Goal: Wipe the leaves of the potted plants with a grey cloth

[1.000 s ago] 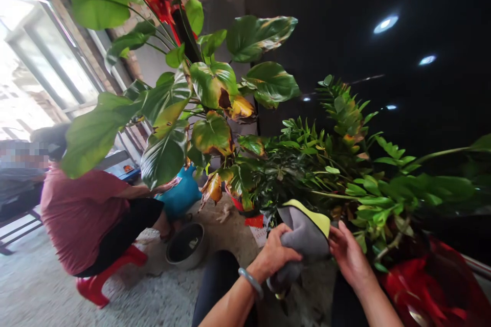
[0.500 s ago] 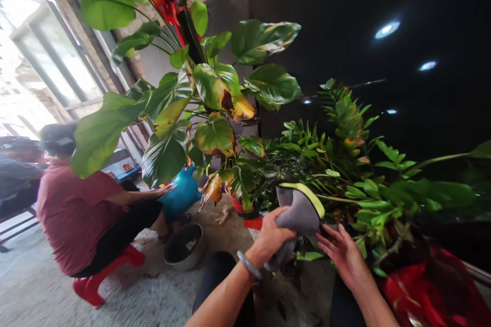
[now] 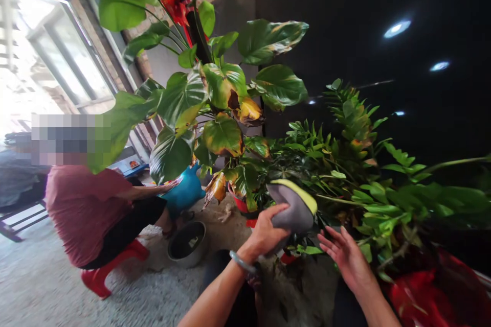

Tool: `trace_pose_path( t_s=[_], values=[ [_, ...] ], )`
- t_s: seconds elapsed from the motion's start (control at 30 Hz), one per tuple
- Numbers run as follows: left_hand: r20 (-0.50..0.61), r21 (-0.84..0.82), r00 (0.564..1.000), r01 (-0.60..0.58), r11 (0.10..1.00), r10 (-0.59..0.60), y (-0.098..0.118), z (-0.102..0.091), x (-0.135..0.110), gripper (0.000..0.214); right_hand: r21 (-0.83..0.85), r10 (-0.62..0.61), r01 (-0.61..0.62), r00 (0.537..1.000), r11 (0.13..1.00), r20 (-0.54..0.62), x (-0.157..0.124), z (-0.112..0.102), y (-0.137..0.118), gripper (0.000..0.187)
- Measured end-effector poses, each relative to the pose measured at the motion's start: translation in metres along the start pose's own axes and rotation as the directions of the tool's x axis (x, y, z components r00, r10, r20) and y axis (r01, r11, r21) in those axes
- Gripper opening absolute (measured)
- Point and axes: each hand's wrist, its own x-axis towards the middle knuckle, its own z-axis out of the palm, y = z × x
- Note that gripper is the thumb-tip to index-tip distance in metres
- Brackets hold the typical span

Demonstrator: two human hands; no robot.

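Two bare hands are filling the lower middle of the head view, and I'm reading them from afar. The left hand (image 3: 264, 230) is gripping a gray cloth (image 3: 292, 212) with a yellow-green edge, its fingers curled closed around the cloth's lower part, a pale bangle (image 3: 240, 261) sitting on the wrist. The cloth is rising just beside the foliage of a ZZ plant (image 3: 364, 204). The right hand (image 3: 345, 258) is holding nothing: it is spread wide open, just under the ZZ stems, and I cannot tell whether its fingertips are touching a leaf. Beyond the cloth, a large-leaved philodendron (image 3: 222, 135) is showing browning, yellowing leaves, with a red pot (image 3: 238, 204) peeking out low among them. Off to the left, a co-worker in a maroon shirt (image 3: 88, 209) is sitting on a red plastic stool (image 3: 97, 278), one arm reaching toward a blue bag (image 3: 184, 191), with a metal basin (image 3: 187, 243) standing on the floor nearby. Shiny red plastic (image 3: 422, 291) is lying at the lower right, below a black wall (image 3: 345, 25).
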Motion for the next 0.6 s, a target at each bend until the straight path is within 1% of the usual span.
trace_pose_path(
  t_s=[0.07,0.1,0.13,0.17,0.23,0.3,0.37,0.4,0.47,0.53,0.6],
  values=[
    [0.099,0.023,0.993,0.061,0.998,-0.063,-0.011,-0.005,-0.014,0.050,-0.003,-0.004,0.004,1.000,1.000,-0.008,0.000,-0.002,0.000,0.032],
    [0.126,0.002,0.989,0.078,0.997,-0.078,-0.011,-0.010,-0.020,0.050,-0.007,0.000,0.000,1.000,1.000,-0.006,0.000,-0.003,0.000,0.033],
    [0.126,-0.031,0.989,0.084,0.996,-0.079,-0.007,-0.015,-0.023,0.050,-0.010,0.006,-0.006,1.000,1.000,-0.001,0.001,-0.004,0.000,0.034],
    [0.097,-0.069,0.993,0.070,0.995,-0.063,0.000,-0.020,-0.023,0.051,-0.013,0.013,-0.013,1.000,1.000,0.005,0.001,-0.005,-0.001,0.035],
    [-0.029,-0.122,1.000,-0.013,0.992,0.009,0.018,-0.029,-0.015,0.053,-0.018,0.024,-0.024,1.000,1.000,0.015,0.001,-0.004,-0.001,0.038],
    [-0.192,-0.126,0.978,-0.110,0.986,0.085,0.033,-0.037,-0.003,0.055,-0.025,0.032,-0.032,0.999,0.999,0.015,0.001,-0.003,-0.002,0.039],
    [-0.305,-0.109,0.946,-0.152,0.982,0.113,0.035,-0.040,0.007,0.056,-0.029,0.037,-0.036,0.999,0.999,0.015,0.001,-0.001,-0.002,0.038],
    [-0.330,-0.097,0.938,-0.144,0.985,0.105,0.030,-0.041,0.008,0.055,-0.027,0.036,-0.036,0.999,0.999,0.015,0.000,0.000,-0.001,0.037],
    [-0.326,-0.065,0.944,-0.072,0.995,0.047,0.012,-0.042,0.004,0.050,-0.021,0.033,-0.033,0.999,0.999,0.006,-0.001,0.001,-0.002,0.033],
    [-0.305,-0.047,0.951,0.047,0.998,-0.060,-0.008,-0.044,-0.009,0.046,-0.013,0.029,-0.029,1.000,0.999,-0.010,-0.002,0.000,-0.002,0.031],
    [-0.301,-0.065,0.942,0.136,0.989,-0.149,-0.017,-0.048,-0.022,0.045,-0.014,0.030,-0.030,0.999,0.999,-0.018,-0.003,-0.001,-0.004,0.031]
  ],
)
